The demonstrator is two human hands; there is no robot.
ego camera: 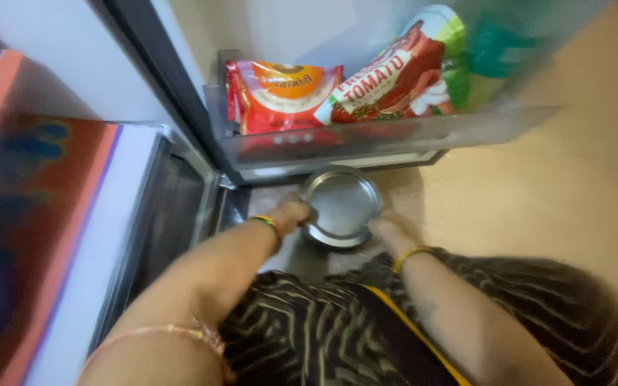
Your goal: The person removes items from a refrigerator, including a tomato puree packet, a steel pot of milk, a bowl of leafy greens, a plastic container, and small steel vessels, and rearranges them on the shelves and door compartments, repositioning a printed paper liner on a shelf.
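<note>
Striped dark cloth (337, 336) over the person's lap fills the near edge, and both forearms reach away from it toward a round steel plate (341, 206) on the floor (538, 193). Fingers of the left hand (291, 212) curl onto the plate's left rim; fingers of the right hand (391, 227) lie at its near right rim, though blur hides whether they clamp it or only touch. The plate sits low, just under the open fridge door's shelf (395, 136), which carries a red-and-orange packet (284, 93) and a red tomato-printed pouch (395, 78) leaning to the right.

Risk, as I judge it: lifted straight up, the plate's far rim could strike the shelf's underside and jolt free of a shallow rim hold. Smooth steel slips easily, and tilting it would spill anything lying in it.
</note>
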